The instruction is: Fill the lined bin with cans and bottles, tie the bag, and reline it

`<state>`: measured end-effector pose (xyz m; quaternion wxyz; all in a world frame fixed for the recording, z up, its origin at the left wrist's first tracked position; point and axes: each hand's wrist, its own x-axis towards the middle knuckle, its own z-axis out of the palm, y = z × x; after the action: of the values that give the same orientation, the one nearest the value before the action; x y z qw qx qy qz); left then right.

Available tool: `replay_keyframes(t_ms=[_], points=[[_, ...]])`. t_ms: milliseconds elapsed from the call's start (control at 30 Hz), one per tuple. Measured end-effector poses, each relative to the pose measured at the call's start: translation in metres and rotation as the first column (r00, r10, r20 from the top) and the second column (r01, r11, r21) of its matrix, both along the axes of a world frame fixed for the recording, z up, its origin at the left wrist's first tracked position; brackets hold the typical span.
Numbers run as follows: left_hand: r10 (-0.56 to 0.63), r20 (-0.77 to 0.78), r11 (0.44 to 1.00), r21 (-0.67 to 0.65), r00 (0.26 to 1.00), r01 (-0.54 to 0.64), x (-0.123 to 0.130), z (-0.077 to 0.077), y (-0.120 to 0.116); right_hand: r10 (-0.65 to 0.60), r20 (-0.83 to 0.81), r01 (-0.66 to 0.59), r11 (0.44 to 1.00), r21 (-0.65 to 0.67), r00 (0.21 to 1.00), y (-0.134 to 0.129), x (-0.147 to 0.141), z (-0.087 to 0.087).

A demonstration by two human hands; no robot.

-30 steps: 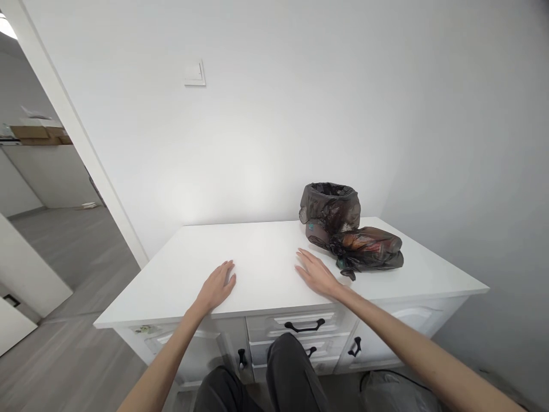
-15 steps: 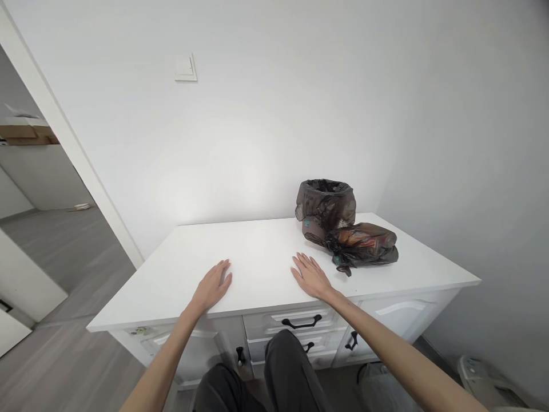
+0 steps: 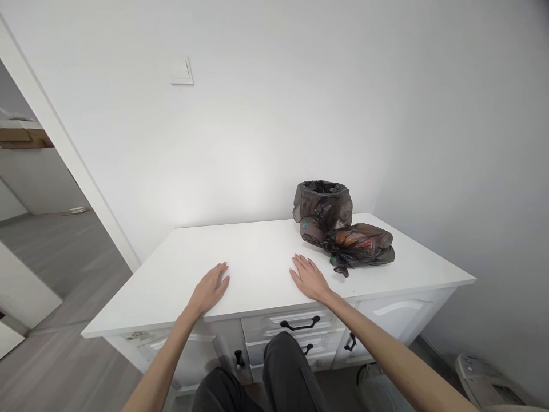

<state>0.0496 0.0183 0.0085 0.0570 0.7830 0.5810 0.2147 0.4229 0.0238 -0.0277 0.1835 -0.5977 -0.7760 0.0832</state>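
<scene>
My left hand [image 3: 210,289] lies flat on the white cabinet top [image 3: 257,252], fingers stretched out and thumb apart, holding nothing. To its right, my right hand [image 3: 309,278] rests flat on the same surface with its fingers a little spread. Nearest to the right hand is a tied black plastic bag [image 3: 362,246], lying on its side; something orange and red shows through the thin film. Behind that bag stands a small bin lined with a black bag [image 3: 322,207], its mouth facing up. Neither hand touches the bag or the bin.
Drawers with a black handle [image 3: 300,324] and cupboard doors are in the cabinet's front, close to my knees [image 3: 285,366]. A light switch [image 3: 182,71] is on the wall behind. At the left is a doorway with grey floor [image 3: 94,257]; a pale appliance [image 3: 484,377] stands at lower right.
The whole view has shifted slightly, with the cabinet and bags a little further left and lower. Both hands stay flat in the same places on the cabinet top.
</scene>
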Motion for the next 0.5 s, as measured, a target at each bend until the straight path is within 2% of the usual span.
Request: replay_keyframes(t_ms=[333, 500], points=[[0.009, -0.009, 1.000, 0.005, 1.000, -0.009, -0.0028, -0.0053, 0.0028, -0.006, -0.001, 0.006, 1.000, 0.018, 1.000, 0.0020, 0.0003, -0.0024], [-0.005, -0.029, 1.000, 0.001, 1.000, 0.005, -0.0018, -0.0033, 0.0006, -0.010, -0.002, 0.010, 1.000, 0.008, 1.000, 0.0014, 0.0001, -0.0007]])
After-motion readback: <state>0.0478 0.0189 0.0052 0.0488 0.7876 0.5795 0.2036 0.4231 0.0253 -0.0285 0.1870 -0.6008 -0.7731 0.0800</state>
